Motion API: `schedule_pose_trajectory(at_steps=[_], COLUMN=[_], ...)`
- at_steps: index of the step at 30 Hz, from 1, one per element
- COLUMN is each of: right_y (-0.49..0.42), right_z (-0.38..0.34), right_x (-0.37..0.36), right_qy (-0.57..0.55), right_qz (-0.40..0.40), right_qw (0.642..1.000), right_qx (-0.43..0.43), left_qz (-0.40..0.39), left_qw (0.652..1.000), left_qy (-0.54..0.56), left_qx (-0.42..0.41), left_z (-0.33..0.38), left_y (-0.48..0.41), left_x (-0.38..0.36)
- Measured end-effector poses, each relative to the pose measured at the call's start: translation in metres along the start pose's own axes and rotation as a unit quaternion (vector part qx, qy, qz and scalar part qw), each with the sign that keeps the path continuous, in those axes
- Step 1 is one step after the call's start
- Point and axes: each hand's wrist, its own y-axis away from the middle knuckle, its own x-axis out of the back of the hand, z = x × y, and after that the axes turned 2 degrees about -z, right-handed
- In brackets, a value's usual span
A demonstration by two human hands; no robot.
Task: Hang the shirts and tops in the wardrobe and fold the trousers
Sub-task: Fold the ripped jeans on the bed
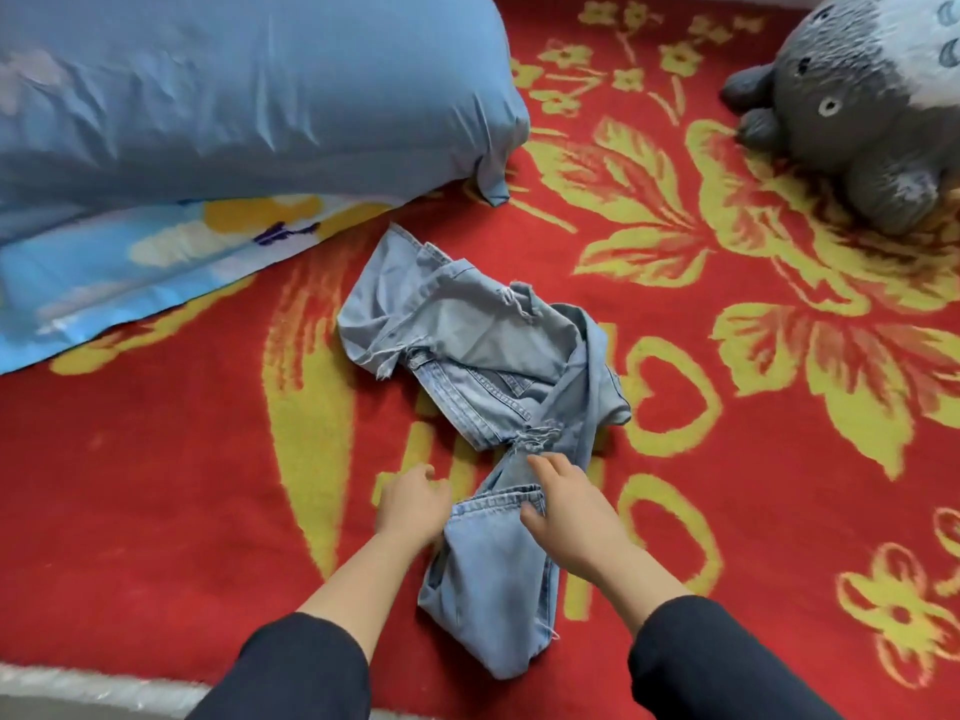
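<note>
A pair of light blue ripped jeans (483, 350) lies crumpled on the red and yellow flowered blanket (182, 459). The waist end is bunched up further from me and one leg runs back toward me. My right hand (566, 506) lies on that leg near the hem, its thumb hooked over the hem edge and its fingers resting on the denim. My left hand (413, 504) is just left of the same hem, fingers loosely bent, touching the edge of the cloth at most. Both arms wear dark sleeves.
A large blue pillow (234, 96) lies on a printed blue sheet (156, 262) at the upper left. A grey plush toy (862, 106) sits at the upper right. The blanket's near edge runs along the bottom left.
</note>
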Motion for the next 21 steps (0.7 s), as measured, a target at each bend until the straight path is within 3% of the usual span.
schedule_pose_trajectory(at_steps=[5,12,17,19,21], right_y=[-0.051,-0.095,-0.113,-0.114,-0.112], right_z=[0.020,0.026,-0.012,-0.038,-0.061], right_x=[-0.009,0.023,0.073,0.088,0.092], right_qy=[0.157,0.169,0.239,0.315,0.399], right_qz=[0.055,0.109,0.088,0.062,0.000], right_qw=[0.985,0.975,0.944,0.901,0.835], right_qx=[0.051,0.096,0.212,0.292,0.380], left_qz=[0.001,-0.064,-0.133,-0.139,-0.145], left_qw=[0.983,0.930,0.963,0.970,0.971], left_qy=[0.182,0.362,0.209,0.146,0.101], left_qx=[0.014,0.009,-0.107,-0.139,-0.163], left_z=[0.028,0.045,0.033,0.023,0.014], left_y=[-0.047,-0.039,0.012,0.029,0.044], left_x=[-0.024,-0.029,-0.007,-0.001,0.008])
